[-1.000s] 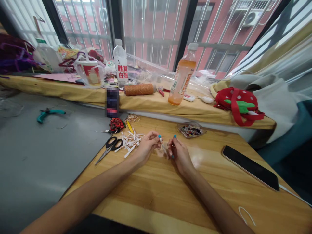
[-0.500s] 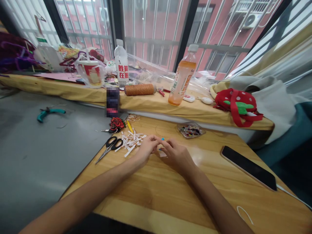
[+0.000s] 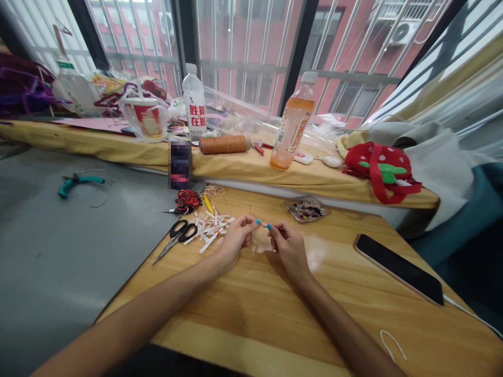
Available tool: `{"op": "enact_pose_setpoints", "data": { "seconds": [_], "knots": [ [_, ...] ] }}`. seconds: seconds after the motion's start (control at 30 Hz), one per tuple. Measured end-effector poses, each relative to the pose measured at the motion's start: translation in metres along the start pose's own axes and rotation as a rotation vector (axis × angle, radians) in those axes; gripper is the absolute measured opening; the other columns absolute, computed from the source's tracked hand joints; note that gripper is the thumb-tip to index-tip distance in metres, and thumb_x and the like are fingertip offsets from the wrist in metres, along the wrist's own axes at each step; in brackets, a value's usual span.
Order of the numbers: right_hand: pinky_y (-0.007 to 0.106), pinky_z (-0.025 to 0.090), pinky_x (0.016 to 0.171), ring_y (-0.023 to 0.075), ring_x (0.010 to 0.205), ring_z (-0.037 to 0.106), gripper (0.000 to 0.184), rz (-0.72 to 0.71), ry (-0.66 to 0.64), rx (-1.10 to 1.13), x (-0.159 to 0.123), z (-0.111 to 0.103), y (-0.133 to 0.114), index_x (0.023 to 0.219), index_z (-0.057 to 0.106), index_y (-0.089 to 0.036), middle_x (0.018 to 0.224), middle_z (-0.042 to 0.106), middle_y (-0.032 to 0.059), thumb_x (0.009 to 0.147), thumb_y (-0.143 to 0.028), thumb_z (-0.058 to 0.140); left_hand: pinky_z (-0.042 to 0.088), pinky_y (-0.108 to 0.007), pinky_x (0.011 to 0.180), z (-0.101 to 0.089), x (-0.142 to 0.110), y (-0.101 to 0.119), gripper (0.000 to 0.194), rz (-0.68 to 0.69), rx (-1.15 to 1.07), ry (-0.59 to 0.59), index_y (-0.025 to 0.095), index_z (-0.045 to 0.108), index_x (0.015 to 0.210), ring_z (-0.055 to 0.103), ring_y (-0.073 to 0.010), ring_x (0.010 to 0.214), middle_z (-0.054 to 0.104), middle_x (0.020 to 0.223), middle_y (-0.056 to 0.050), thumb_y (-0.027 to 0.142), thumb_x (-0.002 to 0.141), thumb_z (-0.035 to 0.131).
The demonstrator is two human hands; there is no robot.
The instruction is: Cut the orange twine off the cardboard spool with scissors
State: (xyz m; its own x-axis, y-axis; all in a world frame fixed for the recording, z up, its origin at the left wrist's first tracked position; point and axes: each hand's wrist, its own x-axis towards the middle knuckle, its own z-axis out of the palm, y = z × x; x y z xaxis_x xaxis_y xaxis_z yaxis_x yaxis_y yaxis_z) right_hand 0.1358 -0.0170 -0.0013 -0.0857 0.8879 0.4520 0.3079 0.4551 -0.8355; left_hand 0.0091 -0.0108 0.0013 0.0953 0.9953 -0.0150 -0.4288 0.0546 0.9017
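Note:
My left hand (image 3: 240, 233) pinches one end of a small pale strip (image 3: 263, 224) between thumb and finger. From the other side, my right hand (image 3: 288, 243) pinches the same strip, with its thumb close to the left one. The strip is too small to make out well. Under the fingers, a small whitish piece (image 3: 264, 249) shows on the wooden table (image 3: 243, 303). Left of my left hand lies a pile of white strips with orange marks (image 3: 210, 228), with black-handled scissors (image 3: 175, 241) beside it.
A clear tray of mixed beads (image 3: 307, 209) sits behind my right hand. A phone (image 3: 398, 269) with a cable lies to the right, teal pliers (image 3: 80, 183) on the grey surface. Along the ledge stand an orange thread spool (image 3: 225, 144), bottles (image 3: 293, 128) and a strawberry bag (image 3: 379, 165).
My right hand was apart from the left, then came over against it with the fingers bunched. Now the fingertips have drawn slightly apart, with the small strip between them.

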Motion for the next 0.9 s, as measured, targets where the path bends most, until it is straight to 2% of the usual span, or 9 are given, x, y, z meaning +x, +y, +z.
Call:
{"op": "enact_pose_setpoints", "data": {
  "seconds": [0.1,0.2,0.3,0.4,0.5,0.67,0.8,0.9],
  "knots": [
    [0.017,0.026,0.035,0.0055,0.035,0.033,0.024,0.264,0.037,0.4,0.001,0.008,-0.001,0.06,0.046,-0.018,0.042,0.04,-0.0075,0.074,-0.036,0.053,0.022,-0.014,0.038,0.001,-0.001,-0.001,0.017,0.05,-0.127,-0.038,0.015,0.049,0.07,0.032,-0.0013,0.039,0.047,0.055,0.006,0.021,0.062,0.063],
    [0.016,0.025,0.033,0.0037,0.033,0.031,0.026,0.389,0.07,0.651,0.0,0.013,-0.005,0.061,0.048,-0.017,0.041,0.041,-0.0085,0.065,-0.039,0.062,0.026,-0.013,0.04,0.003,-0.004,-0.001,0.016,0.059,-0.224,-0.107,0.014,0.049,0.072,0.035,-0.0001,0.042,0.055,0.073,0.002,0.019,0.065,0.062],
    [0.015,0.026,0.032,0.0032,0.033,0.032,0.028,0.48,0.098,0.801,0.0,0.015,-0.009,0.062,0.051,-0.017,0.041,0.041,-0.009,0.057,-0.038,0.068,0.026,-0.013,0.04,0.004,-0.006,0.0,0.014,0.06,-0.268,-0.172,0.015,0.049,0.073,0.034,0.0001,0.041,0.055,0.075,0.002,0.017,0.067,0.061],
    [0.014,0.026,0.033,0.0024,0.036,0.034,0.027,0.531,0.12,0.878,0.0,0.015,-0.012,0.06,0.053,-0.015,0.045,0.044,-0.0081,0.052,-0.033,0.071,0.026,-0.013,0.04,0.005,-0.008,0.002,0.016,0.057,-0.277,-0.216,0.015,0.048,0.074,0.035,-0.0006,0.041,0.053,0.07,0.003,0.015,0.065,0.062],
    [0.014,0.028,0.034,0.0027,0.039,0.035,0.024,0.596,0.171,0.953,-0.001,0.015,-0.014,0.063,0.055,-0.015,0.049,0.045,-0.0074,0.051,-0.028,0.071,0.028,-0.014,0.041,0.006,-0.008,0.003,0.017,0.033,-0.272,-0.242,0.016,0.047,0.074,0.037,-0.0013,0.042,0.054,0.074,0.002,0.016,0.065,0.062],
    [0.015,0.03,0.036,0.0039,0.041,0.036,0.017,0.658,0.296,0.988,-0.004,0.019,-0.013,0.06,0.054,-0.016,0.053,0.048,-0.0057,0.051,-0.023,0.067,0.025,-0.013,0.04,0.007,-0.007,-0.001,0.019,-0.005,-0.225,-0.219,0.017,0.045,0.073,0.034,-0.0009,0.041,0.051,0.068,0.004,0.018,0.064,0.062],
    [0.014,0.026,0.034,0.0032,0.039,0.034,0.018,0.66,0.261,0.976,-0.003,0.019,-0.009,0.057,0.052,-0.016,0.049,0.044,-0.0065,0.05,-0.023,0.066,0.022,-0.013,0.038,0.007,-0.005,-0.004,0.017,0.007,-0.186,-0.194,0.017,0.044,0.072,0.03,-0.0004,0.039,0.049,0.065,0.005,0.014,0.065,0.058],
    [0.013,0.023,0.033,0.0022,0.038,0.032,0.021,0.633,0.187,0.938,0.0,0.017,-0.005,0.056,0.05,-0.015,0.047,0.042,-0.0072,0.048,-0.024,0.067,0.02,-0.013,0.037,0.007,-0.004,-0.004,0.016,0.019,-0.158,-0.177,0.017,0.043,0.072,0.029,-0.0002,0.038,0.048,0.064,0.006,0.013,0.064,0.056]
  ]
}}
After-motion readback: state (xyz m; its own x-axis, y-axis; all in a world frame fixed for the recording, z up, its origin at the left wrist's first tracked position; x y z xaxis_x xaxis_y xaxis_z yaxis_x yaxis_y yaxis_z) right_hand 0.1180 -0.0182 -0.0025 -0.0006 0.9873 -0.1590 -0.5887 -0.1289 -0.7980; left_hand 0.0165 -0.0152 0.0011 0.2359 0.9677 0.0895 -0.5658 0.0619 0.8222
